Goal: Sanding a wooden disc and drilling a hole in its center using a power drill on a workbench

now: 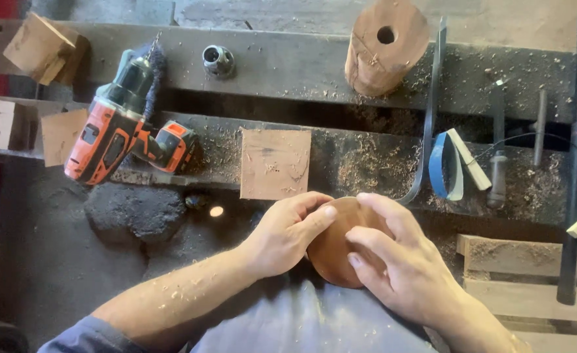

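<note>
A round, smooth brown wooden piece [333,252] sits between both my hands, low in the middle of the view, over my lap. My left hand [287,234] grips its left rim, thumb lying across the top. My right hand [396,258] covers its right side, fingers curled over the face. Part of the piece is hidden under my fingers.
On the dusty workbench [301,62] lie an orange-and-black cordless drill [121,124], a square wooden block [275,163], a drilled wooden cylinder [385,46], a metal socket [218,61], a blue strip [446,163], chisels [575,157] and wooden offcuts [36,49]. A wooden pallet [530,274] is at the right.
</note>
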